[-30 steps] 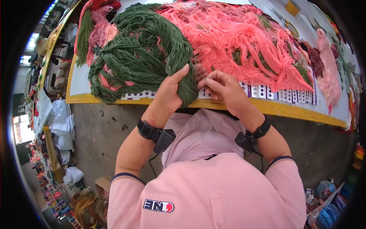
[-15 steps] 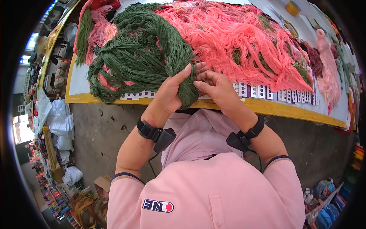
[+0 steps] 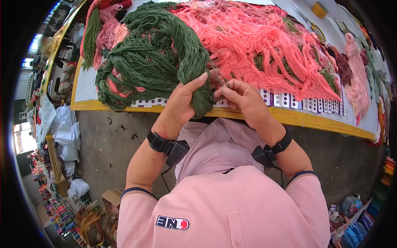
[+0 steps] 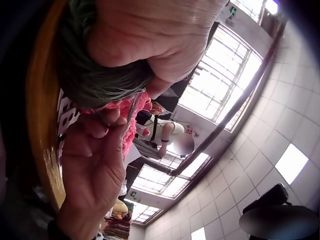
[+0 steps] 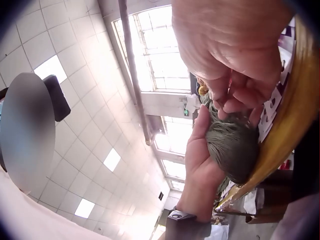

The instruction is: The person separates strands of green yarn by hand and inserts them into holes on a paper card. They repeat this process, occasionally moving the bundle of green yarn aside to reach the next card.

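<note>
A thick hank of dark green yarn (image 3: 192,58) lies over the near left part of the table. My left hand (image 3: 182,97) grips its folded end at the table edge, thumb on top and fingers wrapped beneath. Just to the right, my right hand (image 3: 244,97) pinches a few thin green strands (image 4: 133,107) that come off the hank, thumb against fingertips. In the right wrist view the green bundle (image 5: 232,145) bulges from the left palm, close below the right fingers.
Coral pink yarn (image 3: 256,45) is heaped across the table's middle. Cards with punched holes (image 3: 285,100) line the yellow table edge (image 3: 314,124). Scissors (image 3: 316,31) and a tape roll (image 3: 318,9) lie at the back right. A pale pink skein (image 3: 355,74) hangs at right.
My right hand reached in to the hank with spread fingers, then drew back slightly right, pinching strands. The left hand keeps its hold on the green hank.
</note>
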Motion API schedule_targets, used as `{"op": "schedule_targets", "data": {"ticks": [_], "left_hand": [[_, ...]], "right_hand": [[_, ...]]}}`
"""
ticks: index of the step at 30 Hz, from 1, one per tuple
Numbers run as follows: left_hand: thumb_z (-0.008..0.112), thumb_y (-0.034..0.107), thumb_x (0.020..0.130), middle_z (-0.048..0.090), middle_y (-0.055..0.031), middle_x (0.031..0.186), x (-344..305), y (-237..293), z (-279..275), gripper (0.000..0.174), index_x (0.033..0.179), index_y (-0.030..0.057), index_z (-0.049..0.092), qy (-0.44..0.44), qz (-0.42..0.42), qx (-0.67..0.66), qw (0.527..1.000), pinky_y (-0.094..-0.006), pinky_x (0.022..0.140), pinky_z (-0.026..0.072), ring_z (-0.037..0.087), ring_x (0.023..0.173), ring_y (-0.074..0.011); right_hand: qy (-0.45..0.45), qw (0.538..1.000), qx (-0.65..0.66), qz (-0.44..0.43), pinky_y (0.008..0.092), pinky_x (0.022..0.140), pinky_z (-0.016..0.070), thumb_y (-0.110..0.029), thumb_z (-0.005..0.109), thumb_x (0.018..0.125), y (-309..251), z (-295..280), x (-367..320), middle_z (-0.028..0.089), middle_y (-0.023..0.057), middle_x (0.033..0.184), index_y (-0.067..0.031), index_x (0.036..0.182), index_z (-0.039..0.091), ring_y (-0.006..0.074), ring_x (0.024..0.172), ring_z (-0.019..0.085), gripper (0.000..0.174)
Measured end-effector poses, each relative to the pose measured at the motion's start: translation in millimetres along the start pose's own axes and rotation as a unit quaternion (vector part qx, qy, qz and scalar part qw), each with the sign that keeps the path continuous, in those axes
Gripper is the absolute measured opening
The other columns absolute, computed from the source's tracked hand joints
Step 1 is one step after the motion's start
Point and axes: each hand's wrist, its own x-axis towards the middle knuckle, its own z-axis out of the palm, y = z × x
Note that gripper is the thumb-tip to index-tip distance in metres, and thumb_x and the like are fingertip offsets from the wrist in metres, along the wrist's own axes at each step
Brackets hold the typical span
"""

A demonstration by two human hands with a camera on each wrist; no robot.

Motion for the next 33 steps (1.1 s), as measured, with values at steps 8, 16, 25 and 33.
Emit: {"op": "schedule_targets", "data": {"ticks": [8,16,25,33], "left_hand": [[0.045,0.026,0.102,0.056,-0.0180,0.129,1.0,0.2,-2.4,0.045,0.136,-0.0034,0.045,-0.027,-0.037,-0.021,0.999,-0.0397,0.096,0.0516,0.059,0.115,-0.0277],[0.061,0.003,0.091,0.057,-0.0108,0.127,-4.4,7.8,3.5,0.048,0.136,0.0039,0.044,-0.013,0.014,0.000,1.000,-0.0386,0.085,0.0573,0.061,0.109,-0.0260],[0.065,-0.010,0.081,0.060,-0.0109,0.118,-4.4,0.4,7.4,0.058,0.134,-0.0001,0.045,0.011,0.040,0.063,0.997,-0.0341,0.082,0.0560,0.064,0.098,-0.0221],[0.066,-0.007,0.082,0.065,-0.0113,0.097,-6.3,-0.9,12.9,0.041,0.121,-0.0041,0.055,0.011,0.052,0.095,0.994,-0.0302,0.079,0.0545,0.065,0.088,-0.0193]], "right_hand": [[0.016,0.985,-0.154,-0.070,0.0185,0.066,0.0425,-0.015,0.062,0.094,15.4,8.5,9.5,0.060,-0.0033,0.083,-0.0030,0.097,0.063,0.0034,0.076,0.053,0.013],[-0.001,0.997,-0.068,-0.036,0.0173,0.059,0.0364,-0.015,0.062,0.095,3.2,4.2,-1.2,0.062,-0.0037,0.086,-0.0053,0.093,0.064,0.0001,0.067,0.044,0.010],[0.019,1.000,-0.010,-0.004,0.0156,0.052,0.0306,-0.017,0.060,0.096,6.6,1.7,-4.3,0.061,-0.0037,0.084,-0.0066,0.094,0.063,-0.0007,0.060,0.038,0.011],[0.026,0.999,0.028,0.006,0.0157,0.061,0.0398,-0.017,0.059,0.097,7.7,-2.6,-5.5,0.063,-0.0018,0.087,-0.0052,0.095,0.063,0.0010,0.074,0.050,0.013]]}}
